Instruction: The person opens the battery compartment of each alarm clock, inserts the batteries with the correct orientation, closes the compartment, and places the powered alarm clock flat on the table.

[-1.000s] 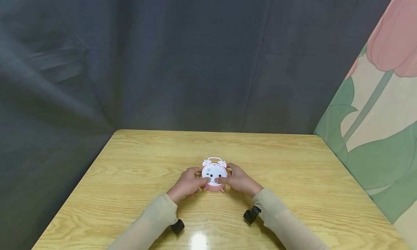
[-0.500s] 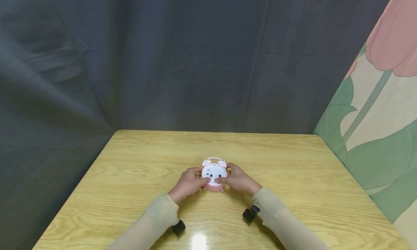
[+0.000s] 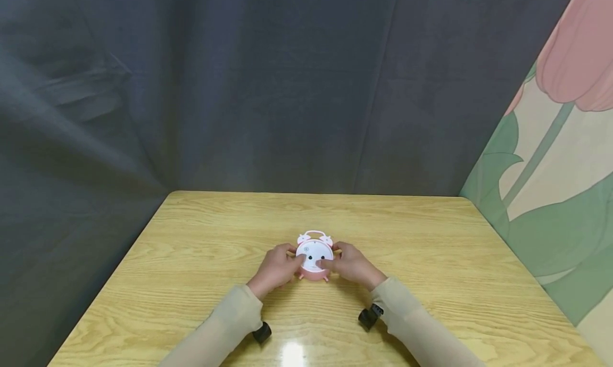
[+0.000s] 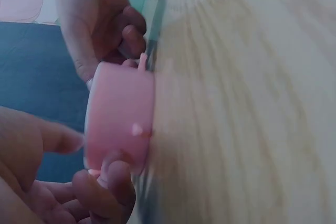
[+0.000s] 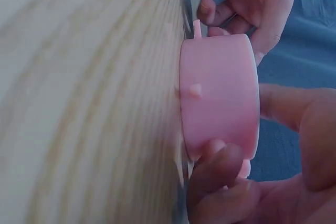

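Note:
A pink twin-bell alarm clock (image 3: 314,247) with a white face lies face up near the middle of the wooden table, bells and handle pointing away from me. My left hand (image 3: 278,266) grips its left side, the thumb over the left edge of the face. From the right, my right hand (image 3: 354,266) holds the opposite side, its thumb lying on the lower right of the face. Both wrist views show the pink side wall (image 4: 121,114) with its small feet (image 5: 195,90), the back close over the tabletop. Fingers of both hands curl against the sides.
The wooden table (image 3: 215,218) extends around the clock on all sides. A dark curtain (image 3: 287,90) hangs behind it and on the left. On the right stands a wall panel (image 3: 551,197) with a tulip pattern.
My left thumb has shifted slightly up and outward on the clock face, toward its left edge. The right hand and the clock stay nearly where they were.

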The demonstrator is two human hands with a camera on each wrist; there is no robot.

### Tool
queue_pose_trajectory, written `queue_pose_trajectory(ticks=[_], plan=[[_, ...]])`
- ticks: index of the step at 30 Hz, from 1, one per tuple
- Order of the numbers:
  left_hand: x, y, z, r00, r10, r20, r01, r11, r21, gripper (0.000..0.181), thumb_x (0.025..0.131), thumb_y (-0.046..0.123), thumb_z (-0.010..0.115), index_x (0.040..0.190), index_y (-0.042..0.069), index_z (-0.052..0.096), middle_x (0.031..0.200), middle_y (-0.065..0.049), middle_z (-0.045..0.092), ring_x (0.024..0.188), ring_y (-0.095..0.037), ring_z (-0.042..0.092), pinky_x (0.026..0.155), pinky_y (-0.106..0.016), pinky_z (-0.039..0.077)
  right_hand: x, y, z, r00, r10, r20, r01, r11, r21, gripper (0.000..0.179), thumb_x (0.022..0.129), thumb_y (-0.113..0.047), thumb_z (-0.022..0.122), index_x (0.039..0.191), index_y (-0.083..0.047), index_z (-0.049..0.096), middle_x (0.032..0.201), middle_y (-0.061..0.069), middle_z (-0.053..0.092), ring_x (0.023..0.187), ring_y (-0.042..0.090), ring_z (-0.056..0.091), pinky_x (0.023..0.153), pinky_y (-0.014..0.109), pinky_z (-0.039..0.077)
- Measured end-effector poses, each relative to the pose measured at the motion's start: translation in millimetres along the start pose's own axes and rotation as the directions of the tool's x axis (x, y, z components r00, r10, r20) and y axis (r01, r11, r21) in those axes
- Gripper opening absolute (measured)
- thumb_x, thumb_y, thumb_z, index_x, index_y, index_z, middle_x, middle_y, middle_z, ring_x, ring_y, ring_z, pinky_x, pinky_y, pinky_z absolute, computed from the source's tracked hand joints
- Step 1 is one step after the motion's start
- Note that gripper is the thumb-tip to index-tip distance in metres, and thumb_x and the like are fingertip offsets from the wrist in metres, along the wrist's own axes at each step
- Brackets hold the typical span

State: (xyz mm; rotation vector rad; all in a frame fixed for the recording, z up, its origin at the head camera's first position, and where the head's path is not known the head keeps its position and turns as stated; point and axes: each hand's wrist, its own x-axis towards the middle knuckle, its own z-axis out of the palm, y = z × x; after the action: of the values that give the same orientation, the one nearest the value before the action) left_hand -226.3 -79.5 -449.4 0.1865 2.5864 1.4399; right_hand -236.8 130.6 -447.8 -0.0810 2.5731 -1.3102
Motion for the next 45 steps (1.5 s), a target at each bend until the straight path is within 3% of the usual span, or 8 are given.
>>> queue_pose_trajectory(ticks=[3,7,15,22,29,35,42,45], plan=[[0.2,1.9,-4.1,0.995,0.062,-0.075,-0.054,0.993,0.108,0.031,0.095,0.024,0.063,0.112,-0.001,0.069,0.075,-0.001,0.068,0.050,-0.010,0.051,0.047,-0.024,0.042,-2.1,3,-1,1.000,-0.007,-0.007,0.007,1.000,0.002,0.050,0.090,-0.032,0.073,0.122,0.004,0.061,0.089,0.008,0.064,0.073,0.019,0.057,0.060,0.029,0.046],[0.8,4.8,-9.6,0.988,0.108,-0.110,-0.090,0.983,0.162,0.021,0.090,0.019,0.067,0.102,0.003,0.074,0.080,-0.002,0.071,0.062,-0.010,0.057,0.055,-0.027,0.046,-4.7,5,-3,1.000,-0.017,-0.026,0.018,0.999,0.039,0.034,0.093,-0.026,0.068,0.113,0.002,0.067,0.086,0.009,0.066,0.069,0.019,0.057,0.057,0.028,0.047],[2.5,5.8,-10.3,0.986,0.111,-0.123,-0.091,0.983,0.157,0.015,0.088,0.014,0.069,0.096,0.004,0.076,0.081,-0.002,0.072,0.063,-0.010,0.059,0.057,-0.026,0.048,-7.7,4,-3,0.995,-0.067,-0.067,0.069,0.998,0.015,0.030,0.093,-0.022,0.067,0.110,0.002,0.071,0.088,0.008,0.069,0.061,0.017,0.056,0.055,0.027,0.046],[2.7,3.5,-9.3,0.987,0.092,-0.130,-0.076,0.989,0.126,0.015,0.089,0.013,0.068,0.097,0.003,0.075,0.082,-0.004,0.072,0.062,-0.011,0.059,0.056,-0.026,0.048,-11.3,5,-1,0.988,-0.105,-0.110,0.099,0.994,-0.053,0.031,0.093,-0.026,0.067,0.112,-0.002,0.073,0.103,0.009,0.073,0.078,0.015,0.060,0.066,0.030,0.050],[4.2,1.6,-9.3,0.986,0.093,-0.142,-0.082,0.994,0.078,0.014,0.090,0.010,0.067,0.097,0.001,0.075,0.083,-0.006,0.070,0.062,-0.012,0.057,0.055,-0.026,0.048,-17.1,-4,-3,0.988,-0.092,-0.125,0.094,0.995,0.011,0.042,0.093,-0.029,0.068,0.128,-0.006,0.066,0.091,0.009,0.071,0.062,0.019,0.063,0.055,0.030,0.049],[5.4,-2.3,-6.4,0.982,0.135,-0.131,-0.125,0.988,0.086,0.013,0.090,0.008,0.067,0.094,0.000,0.075,0.085,-0.007,0.071,0.067,-0.011,0.058,0.062,-0.026,0.050,-19.9,-12,-5,0.970,-0.155,-0.189,0.149,0.988,-0.046,0.041,0.092,-0.032,0.070,0.125,-0.010,0.068,0.096,0.007,0.069,0.077,0.016,0.061,0.059,0.029,0.048],[6.6,-4.9,-2.0,0.991,0.123,-0.059,-0.119,0.991,0.063,0.017,0.093,0.011,0.064,0.100,-0.002,0.074,0.082,-0.007,0.069,0.061,-0.010,0.055,0.057,-0.026,0.048,-21.7,-23,-1,0.948,-0.210,-0.238,0.202,0.978,-0.055,0.039,0.089,-0.028,0.075,0.121,-0.007,0.067,0.082,0.006,0.062,0.060,0.014,0.051,0.050,0.026,0.041],[6.4,-0.7,-3.6,0.991,0.111,-0.074,-0.106,0.992,0.070,0.020,0.097,0.017,0.060,0.102,0.000,0.069,0.081,-0.006,0.066,0.064,-0.012,0.055,0.058,-0.027,0.047,-22.6,-27,4,0.932,-0.258,-0.256,0.247,0.966,-0.075,0.038,0.088,-0.025,0.075,0.118,-0.003,0.067,0.078,0.005,0.061,0.057,0.012,0.051,0.048,0.025,0.042]])
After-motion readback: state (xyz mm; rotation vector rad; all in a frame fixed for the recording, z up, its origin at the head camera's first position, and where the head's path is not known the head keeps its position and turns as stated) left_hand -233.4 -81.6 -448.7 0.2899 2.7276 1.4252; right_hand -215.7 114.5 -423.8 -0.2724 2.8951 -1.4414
